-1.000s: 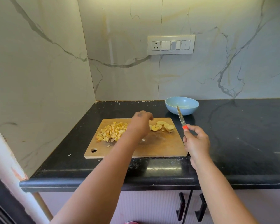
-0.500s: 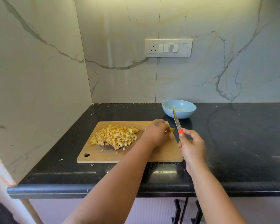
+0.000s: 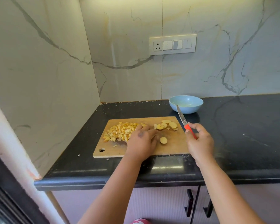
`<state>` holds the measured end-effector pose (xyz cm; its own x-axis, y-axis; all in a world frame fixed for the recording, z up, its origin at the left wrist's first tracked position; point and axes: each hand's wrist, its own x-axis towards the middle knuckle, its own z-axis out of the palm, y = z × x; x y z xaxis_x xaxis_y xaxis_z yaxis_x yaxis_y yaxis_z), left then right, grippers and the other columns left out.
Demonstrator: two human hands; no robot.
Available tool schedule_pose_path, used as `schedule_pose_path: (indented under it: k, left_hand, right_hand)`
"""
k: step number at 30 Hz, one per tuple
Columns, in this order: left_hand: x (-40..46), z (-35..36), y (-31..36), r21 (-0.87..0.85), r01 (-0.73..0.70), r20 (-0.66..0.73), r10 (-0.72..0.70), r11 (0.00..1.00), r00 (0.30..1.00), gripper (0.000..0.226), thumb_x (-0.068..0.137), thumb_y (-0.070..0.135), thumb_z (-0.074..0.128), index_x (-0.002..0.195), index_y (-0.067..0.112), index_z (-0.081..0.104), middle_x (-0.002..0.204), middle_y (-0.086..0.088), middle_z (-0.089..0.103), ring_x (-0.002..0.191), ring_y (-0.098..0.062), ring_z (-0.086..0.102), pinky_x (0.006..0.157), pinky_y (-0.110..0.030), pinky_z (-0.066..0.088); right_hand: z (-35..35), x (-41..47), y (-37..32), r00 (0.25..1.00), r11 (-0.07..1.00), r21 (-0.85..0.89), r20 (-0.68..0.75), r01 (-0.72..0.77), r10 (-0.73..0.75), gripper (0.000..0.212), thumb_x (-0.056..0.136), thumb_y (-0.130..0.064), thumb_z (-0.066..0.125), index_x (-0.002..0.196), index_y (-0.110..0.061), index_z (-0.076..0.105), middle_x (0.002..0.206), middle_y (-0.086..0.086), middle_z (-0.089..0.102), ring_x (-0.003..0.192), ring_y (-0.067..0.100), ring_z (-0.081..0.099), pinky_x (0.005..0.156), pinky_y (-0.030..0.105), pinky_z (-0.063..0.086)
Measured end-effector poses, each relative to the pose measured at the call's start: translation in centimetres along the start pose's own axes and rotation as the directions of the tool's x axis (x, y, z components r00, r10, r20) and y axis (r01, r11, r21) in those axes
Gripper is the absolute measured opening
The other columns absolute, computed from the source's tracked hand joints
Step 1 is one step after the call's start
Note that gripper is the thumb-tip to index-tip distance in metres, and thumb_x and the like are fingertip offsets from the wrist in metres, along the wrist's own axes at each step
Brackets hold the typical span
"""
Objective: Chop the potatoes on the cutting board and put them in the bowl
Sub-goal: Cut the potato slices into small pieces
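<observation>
A wooden cutting board (image 3: 173,147) lies on the black counter. A pile of diced potato (image 3: 120,131) covers its left half. Several round potato slices (image 3: 167,125) sit at its far right corner, and a single slice (image 3: 163,140) lies alone near the middle. My left hand (image 3: 142,139) rests palm down on the board between the pile and that slice, fingertips at the pile's edge. My right hand (image 3: 199,143) grips the red handle of a knife (image 3: 181,118) off the board's right edge, blade raised and pointing toward the light blue bowl (image 3: 186,104) behind the board.
Marble walls close the corner on the left and behind. A switch panel (image 3: 172,44) is mounted on the back wall. The black counter (image 3: 241,135) stretches to the right. Cabinet handles (image 3: 189,202) show below the counter's front edge.
My left hand went from the diced pile over to the slices at the right, then drew back to mid-board; one slice now lies apart there. The knife hand barely moved.
</observation>
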<state>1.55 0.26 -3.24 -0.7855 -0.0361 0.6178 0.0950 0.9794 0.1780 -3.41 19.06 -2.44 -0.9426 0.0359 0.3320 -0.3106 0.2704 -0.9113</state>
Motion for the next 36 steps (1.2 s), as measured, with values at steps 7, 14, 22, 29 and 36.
schedule_pose_path:
  k: [7,14,22,29,36]
  left_hand:
    - [-0.3,0.5,1.5,-0.153,-0.032,0.085,0.045,0.988,0.995,0.026,0.095,0.03,0.06,0.109,0.013,0.074,0.115,-0.002,0.071,0.112,-0.021,0.059,0.108,-0.033,0.037]
    - [-0.1,0.6,1.7,-0.259,0.081,0.084,-0.061,0.963,0.995,0.02,0.091,0.024,0.066,0.099,0.009,0.076,0.104,-0.003,0.072,0.104,-0.023,0.061,0.099,-0.035,0.044]
    - [-0.1,0.5,2.1,-0.276,0.135,0.114,-0.107,0.952,0.988,0.021,0.092,0.02,0.063,0.105,0.009,0.075,0.108,-0.003,0.071,0.106,-0.018,0.059,0.104,-0.03,0.038]
    - [-0.2,0.1,2.0,-0.303,0.189,0.153,-0.148,0.934,0.977,0.017,0.092,0.024,0.066,0.095,0.01,0.076,0.099,-0.001,0.072,0.099,-0.019,0.058,0.094,-0.03,0.043]
    - [-0.1,0.3,1.7,-0.301,0.199,0.15,-0.16,0.933,0.976,0.016,0.092,0.019,0.065,0.101,0.009,0.074,0.106,-0.001,0.07,0.099,-0.015,0.057,0.095,-0.028,0.043]
  right_hand:
    - [0.3,-6.1,-1.3,0.965,0.894,-0.365,0.131,0.258,-0.225,0.022,0.092,-0.005,0.057,0.11,-0.015,0.066,0.08,-0.002,0.054,0.069,0.016,0.047,0.061,0.022,0.034]
    - [0.1,-7.8,-2.3,0.954,0.811,-0.521,0.26,0.267,-0.148,0.024,0.092,-0.003,0.051,0.11,-0.015,0.061,0.087,0.003,0.058,0.072,0.02,0.047,0.057,0.023,0.033]
    - [1.4,-7.0,-4.4,0.94,0.714,-0.656,0.341,0.245,-0.009,0.021,0.09,0.002,0.036,0.097,-0.016,0.043,0.069,0.0,0.043,0.056,0.011,0.039,0.043,0.025,0.023]
    - [1.4,-6.9,-2.7,0.967,0.821,-0.518,0.204,0.24,-0.154,0.021,0.092,-0.003,0.049,0.11,-0.014,0.053,0.067,0.001,0.049,0.053,0.014,0.043,0.044,0.028,0.031]
    - [0.5,-8.1,-1.8,0.933,0.79,-0.511,0.288,0.34,-0.215,0.016,0.091,-0.005,0.052,0.101,-0.016,0.056,0.076,0.004,0.061,0.059,0.017,0.052,0.051,0.03,0.043]
